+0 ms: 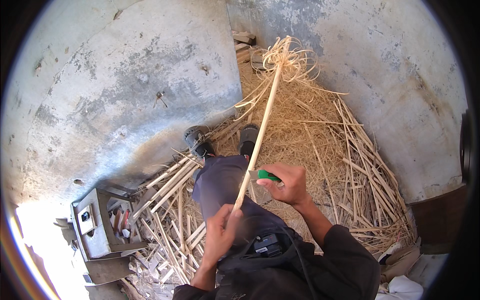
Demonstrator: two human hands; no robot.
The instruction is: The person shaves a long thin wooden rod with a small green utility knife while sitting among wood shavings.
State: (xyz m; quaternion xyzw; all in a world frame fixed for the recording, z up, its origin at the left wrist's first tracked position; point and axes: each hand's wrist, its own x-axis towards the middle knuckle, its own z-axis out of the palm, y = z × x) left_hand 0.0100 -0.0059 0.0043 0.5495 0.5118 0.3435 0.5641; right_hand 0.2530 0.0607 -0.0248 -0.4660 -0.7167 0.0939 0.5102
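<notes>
A long pale wooden stick [266, 114] slants away from me over my legs, its far end topped by a bushy bunch of curled shavings [292, 60]. My left hand [221, 231] is closed around the stick's near end. In my right hand [287, 185] is a green-handled knife [267, 175], gripped with the thumb along it. Its short blade meets the stick a little beyond my left hand. The tip of the blade is hidden at the wood.
Loose shavings [290, 135] blanket the floor ahead. Thin split sticks [372, 175] are heaped along the right wall, and more sticks [170, 185] lie at my left. A worn wooden stool [95, 230] lies at the left, with scraps inside. Stained walls [150, 65] meet in the far corner.
</notes>
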